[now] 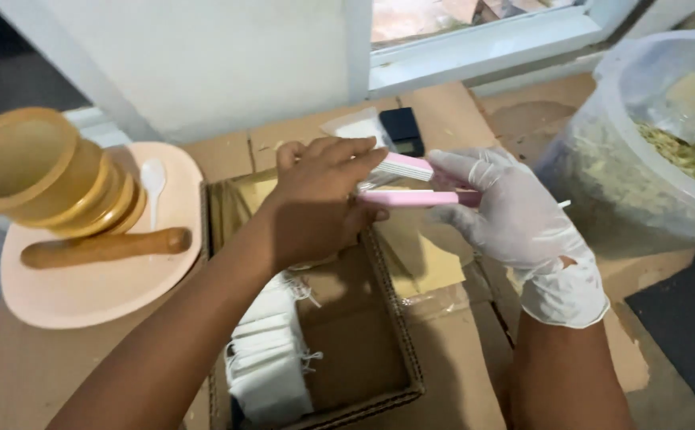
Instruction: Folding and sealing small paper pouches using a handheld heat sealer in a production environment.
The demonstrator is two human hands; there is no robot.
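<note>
My bare left hand [316,203] and my right hand [515,215] in a white glove meet over an open cardboard box [399,350]. My right hand grips a pink and white hand-held sealer [411,185] with its jaws apart. The fingers of my left hand pinch a small white bag at the sealer's jaws; the bag is mostly hidden by the hand. Inside the box, along its left side, lies a row of several white filled tea bags [272,358] with strings.
A peach plate [85,287] at the left carries a wooden mortar [41,179] on its side, a wooden pestle [105,247] and a white plastic spoon [153,185]. A large clear tub of dried herbs [650,135] stands at the right. A small black scale [402,130] sits behind the box.
</note>
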